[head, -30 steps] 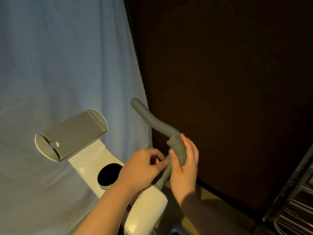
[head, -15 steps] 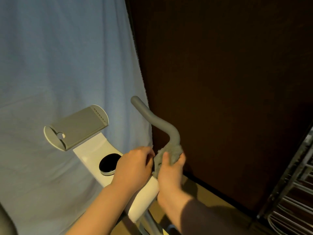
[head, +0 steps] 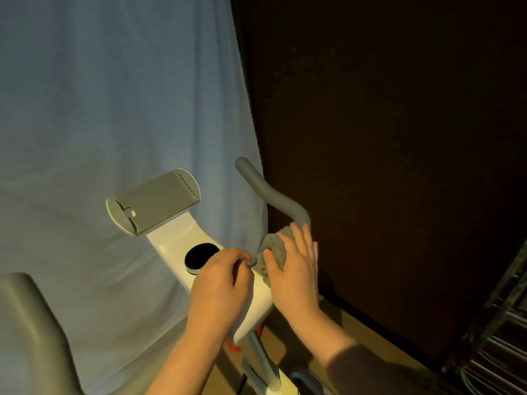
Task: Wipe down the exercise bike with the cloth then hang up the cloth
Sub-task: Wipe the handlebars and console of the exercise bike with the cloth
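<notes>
The exercise bike's white console post (head: 171, 243) carries a black round dial (head: 201, 253) and a grey tablet holder (head: 154, 205). A grey handlebar (head: 273, 195) curves up from its right side. My right hand (head: 298, 270) presses a grey cloth (head: 275, 245) against the lower handlebar, fingers straight and spread, thumb on the cloth. My left hand (head: 221, 282) lies on the post with curled fingers, its fingertips pinching at the handlebar's base, just left of the cloth. The base itself is hidden by both hands.
The grey bike seat (head: 28, 323) shows at the bottom left. A pale blue sheet (head: 114, 95) hangs behind the bike, beside a dark brown wall (head: 399, 138). A wire rack (head: 502, 346) stands at the right edge. A red lever (head: 235, 347) sits below the console.
My right hand slid the cloth down the handlebar from the bend toward its base, and its fingers have straightened. My left hand stayed at the base.
</notes>
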Motion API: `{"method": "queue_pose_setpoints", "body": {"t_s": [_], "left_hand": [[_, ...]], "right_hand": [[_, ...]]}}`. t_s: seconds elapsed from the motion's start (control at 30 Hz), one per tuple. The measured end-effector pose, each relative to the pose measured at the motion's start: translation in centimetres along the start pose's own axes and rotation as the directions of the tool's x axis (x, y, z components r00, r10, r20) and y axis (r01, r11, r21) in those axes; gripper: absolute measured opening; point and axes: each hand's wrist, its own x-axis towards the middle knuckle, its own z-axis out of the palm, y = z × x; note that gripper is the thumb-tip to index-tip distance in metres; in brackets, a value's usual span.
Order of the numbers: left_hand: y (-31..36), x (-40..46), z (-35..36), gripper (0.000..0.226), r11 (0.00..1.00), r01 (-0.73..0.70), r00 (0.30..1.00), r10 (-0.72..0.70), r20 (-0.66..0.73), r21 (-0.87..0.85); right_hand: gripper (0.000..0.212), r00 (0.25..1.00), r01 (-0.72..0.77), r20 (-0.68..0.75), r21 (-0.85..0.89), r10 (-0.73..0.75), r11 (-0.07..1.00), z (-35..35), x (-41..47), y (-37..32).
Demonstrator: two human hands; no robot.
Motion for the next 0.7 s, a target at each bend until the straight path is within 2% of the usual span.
{"method": "queue_pose_setpoints", "body": {"t_s": [0.17,0.27,0.4,0.5,0.6,0.7], "left_hand": [[0.1,0.1,-0.1,0.017,1.0,0.012,1.0,-0.013,-0.019,-0.022],[0.2,0.2,-0.2,0.017,1.0,-0.001,1.0,0.001,-0.014,-0.026],[-0.2,0.2,-0.3,0.018,0.998,0.003,1.0,-0.003,-0.012,-0.06],[-0.6,0.3,-0.6,0.021,0.989,0.043,0.999,-0.043,0.006,-0.144],[-1.0,-0.1,-1.2,0.02,0.99,0.01,0.995,0.004,0.1,-0.143],[-1.7,-1.1,-2.4,0.016,0.99,-0.082,0.973,0.105,0.207,-0.115]], "right_hand": [[0.041,0.958,0.274,0.134,-0.178,-0.252,0.945,-0.4,0.7,-0.9],[0.034,0.963,0.26,0.139,-0.272,-0.23,0.927,-0.7,2.5,-0.4],[0.027,0.97,0.241,0.072,-0.246,-0.23,0.939,0.5,1.1,-1.1],[0.029,0.957,0.271,0.176,-0.261,-0.23,0.927,-0.8,1.7,-0.9],[0.031,0.967,0.209,0.205,-0.282,-0.154,0.937,-1.4,2.8,-1.3],[0.029,0.979,0.199,0.087,-0.263,-0.182,0.944,-0.6,0.2,-2.7]]}}
